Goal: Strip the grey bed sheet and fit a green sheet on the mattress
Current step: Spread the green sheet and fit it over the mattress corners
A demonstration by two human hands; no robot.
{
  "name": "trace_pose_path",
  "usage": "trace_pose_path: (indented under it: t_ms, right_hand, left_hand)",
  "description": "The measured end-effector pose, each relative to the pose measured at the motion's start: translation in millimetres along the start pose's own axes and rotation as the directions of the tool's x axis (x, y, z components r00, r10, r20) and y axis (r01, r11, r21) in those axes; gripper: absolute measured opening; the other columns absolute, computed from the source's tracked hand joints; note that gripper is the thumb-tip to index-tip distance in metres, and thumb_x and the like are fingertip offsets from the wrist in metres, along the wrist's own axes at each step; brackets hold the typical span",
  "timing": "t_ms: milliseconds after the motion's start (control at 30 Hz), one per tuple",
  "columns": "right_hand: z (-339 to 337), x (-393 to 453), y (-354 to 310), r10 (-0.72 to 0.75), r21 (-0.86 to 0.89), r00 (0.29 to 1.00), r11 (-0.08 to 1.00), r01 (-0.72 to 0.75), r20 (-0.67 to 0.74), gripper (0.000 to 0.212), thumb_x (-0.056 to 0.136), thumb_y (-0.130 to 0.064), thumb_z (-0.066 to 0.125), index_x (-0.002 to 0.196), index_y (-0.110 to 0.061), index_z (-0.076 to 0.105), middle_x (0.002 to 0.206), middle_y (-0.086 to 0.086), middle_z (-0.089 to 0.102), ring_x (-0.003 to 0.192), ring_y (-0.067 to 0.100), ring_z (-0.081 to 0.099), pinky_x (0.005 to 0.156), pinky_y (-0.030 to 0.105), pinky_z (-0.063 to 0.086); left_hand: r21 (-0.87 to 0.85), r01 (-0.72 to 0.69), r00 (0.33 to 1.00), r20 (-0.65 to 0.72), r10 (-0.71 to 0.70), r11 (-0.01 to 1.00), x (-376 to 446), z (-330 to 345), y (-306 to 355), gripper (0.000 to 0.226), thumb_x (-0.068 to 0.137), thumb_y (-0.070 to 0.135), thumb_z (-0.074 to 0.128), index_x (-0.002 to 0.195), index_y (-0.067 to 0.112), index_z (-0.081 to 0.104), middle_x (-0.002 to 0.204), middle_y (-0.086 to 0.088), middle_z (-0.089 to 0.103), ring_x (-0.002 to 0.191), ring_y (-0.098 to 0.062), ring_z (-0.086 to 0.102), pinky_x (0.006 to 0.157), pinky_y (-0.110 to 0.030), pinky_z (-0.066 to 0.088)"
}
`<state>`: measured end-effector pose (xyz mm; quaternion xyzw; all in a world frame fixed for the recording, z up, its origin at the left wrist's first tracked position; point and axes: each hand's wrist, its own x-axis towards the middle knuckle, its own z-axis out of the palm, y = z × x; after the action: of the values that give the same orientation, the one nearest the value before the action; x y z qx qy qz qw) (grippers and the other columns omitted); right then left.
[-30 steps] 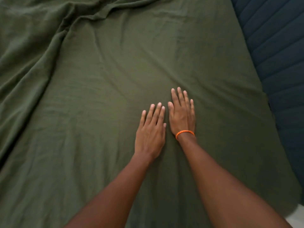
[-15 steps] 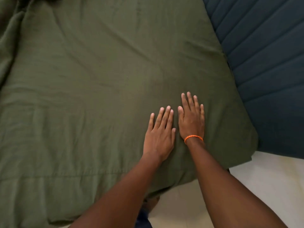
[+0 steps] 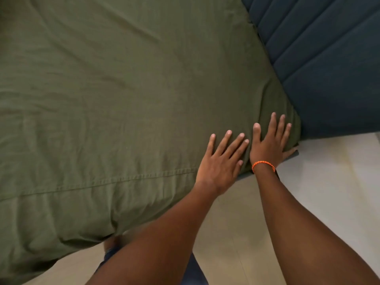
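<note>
Both hands lie flat on the green sheet [image 3: 127, 95], side by side, near the corner of the mattress that is closest to the person. On the left hand [image 3: 221, 163] the fingers are straight and a little spread, and they point up and to the right across the cloth; the palm rests just above the stitched hem of the sheet. Beside it, the right hand [image 3: 269, 144] is almost touching the left one. Its fingers are also straight and they press on the very corner of the bed, with the little-finger side reaching over the edge. Neither hand grips anything. An orange braided bracelet [image 3: 263, 164] sits on the right wrist.

Green cloth covers the whole visible top of the mattress, with soft wrinkles across it. Its hem runs along the near edge, and below the hem the cloth hangs down the side of the bed. At the corner under the right hand the cloth is wrapped down over the edge.

A dark blue padded headboard [image 3: 320, 58] with stitched channels stands against the right side of the bed. Pale floor [image 3: 329, 192] shows below the corner and under the forearms. I see no grey sheet in this view.
</note>
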<state>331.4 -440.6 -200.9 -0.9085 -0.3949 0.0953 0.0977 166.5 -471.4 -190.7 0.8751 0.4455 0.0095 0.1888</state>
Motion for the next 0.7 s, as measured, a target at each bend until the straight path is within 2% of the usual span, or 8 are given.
trace_pose_path:
  t_ms: [100,167,233,333,433,533,633,700]
  right_hand:
    - [10,-32,2,0.052,0.122,0.997,0.992,-0.045,-0.051,0.062,0.107,-0.054,0.028,0.164,-0.031,0.020,0.173,-0.003,0.010,0.160,0.026,0.003,0.123,0.064,0.016]
    - [20,-59,-1,0.028,0.179,0.997,0.984,-0.015,-0.068,0.062,0.108,-0.048,0.029,0.165,-0.022,0.023,0.173,0.006,0.011,0.159,0.035,0.003,0.127,0.052,0.013]
    - [29,-93,-14,0.035,0.180,0.997,0.983,-0.023,-0.066,0.065,0.107,-0.047,0.033,0.164,-0.016,0.025,0.172,0.011,0.013,0.158,0.040,0.005,0.127,0.051,0.013]
    - [38,-170,-61,-0.004,0.025,0.998,1.000,0.006,-0.064,0.063,0.106,-0.041,0.037,0.162,-0.013,0.027,0.171,0.011,0.019,0.157,0.040,0.012,0.124,0.059,0.020]
    - [55,-271,-128,-0.234,-0.049,0.972,0.971,0.234,0.009,0.061,0.105,-0.027,0.043,0.161,-0.011,0.028,0.171,0.010,0.021,0.158,0.032,0.015,0.126,0.057,0.015]
    - [75,-377,-199,-0.426,0.047,0.895,0.905,0.424,0.136,0.063,0.103,-0.024,0.048,0.162,-0.012,0.028,0.172,0.008,0.016,0.160,0.027,0.012,0.127,0.052,0.016]
    - [87,-476,-261,-0.565,0.169,0.792,0.825,0.539,0.234,0.064,0.100,-0.031,0.051,0.160,-0.019,0.034,0.172,0.003,0.016,0.160,0.027,0.008,0.128,0.051,0.014]
    - [93,-528,-288,-0.644,0.238,0.716,0.765,0.598,0.269,0.062,0.099,-0.032,0.054,0.159,-0.023,0.038,0.172,0.001,0.020,0.160,0.025,0.010,0.128,0.051,0.014]
  left_hand:
    - [-0.081,-0.073,0.997,0.002,0.073,0.994,-9,-2,-7,0.059,0.111,0.036,0.029,0.168,0.026,0.016,0.176,0.008,0.011,0.163,-0.020,0.000,0.130,-0.053,0.005]
    - [-0.170,-0.055,0.998,-0.016,0.053,0.984,-27,-5,-18,0.056,0.111,0.031,0.032,0.166,0.023,0.027,0.174,0.007,0.020,0.162,-0.017,0.007,0.131,-0.046,0.009]
    - [-0.232,0.023,0.996,-0.074,-0.041,0.973,-57,-9,-37,0.054,0.109,0.026,0.036,0.163,0.021,0.035,0.172,0.007,0.026,0.161,-0.016,0.014,0.130,-0.043,0.013]
    - [-0.252,0.166,0.969,-0.138,-0.205,0.953,-123,-15,-84,0.055,0.109,0.023,0.038,0.164,0.023,0.033,0.172,0.010,0.025,0.161,-0.015,0.012,0.131,-0.040,0.011]
    - [-0.240,0.305,0.925,-0.157,-0.347,0.922,-199,-29,-143,0.056,0.109,0.024,0.038,0.165,0.025,0.029,0.173,0.011,0.020,0.162,-0.014,0.009,0.131,-0.041,0.012]
    - [-0.214,0.452,0.855,-0.171,-0.489,0.866,-288,-44,-217,0.056,0.109,0.027,0.039,0.165,0.028,0.030,0.173,0.012,0.020,0.161,-0.013,0.011,0.130,-0.044,0.016]
    - [-0.232,0.649,0.703,-0.183,-0.688,0.725,-393,-63,-303,0.058,0.108,0.029,0.041,0.165,0.029,0.029,0.173,0.012,0.022,0.161,-0.014,0.016,0.129,-0.048,0.020]
    - [-0.227,0.728,0.624,-0.174,-0.762,0.647,-458,-74,-351,0.058,0.109,0.031,0.039,0.165,0.031,0.026,0.173,0.013,0.021,0.160,-0.016,0.017,0.127,-0.049,0.024]
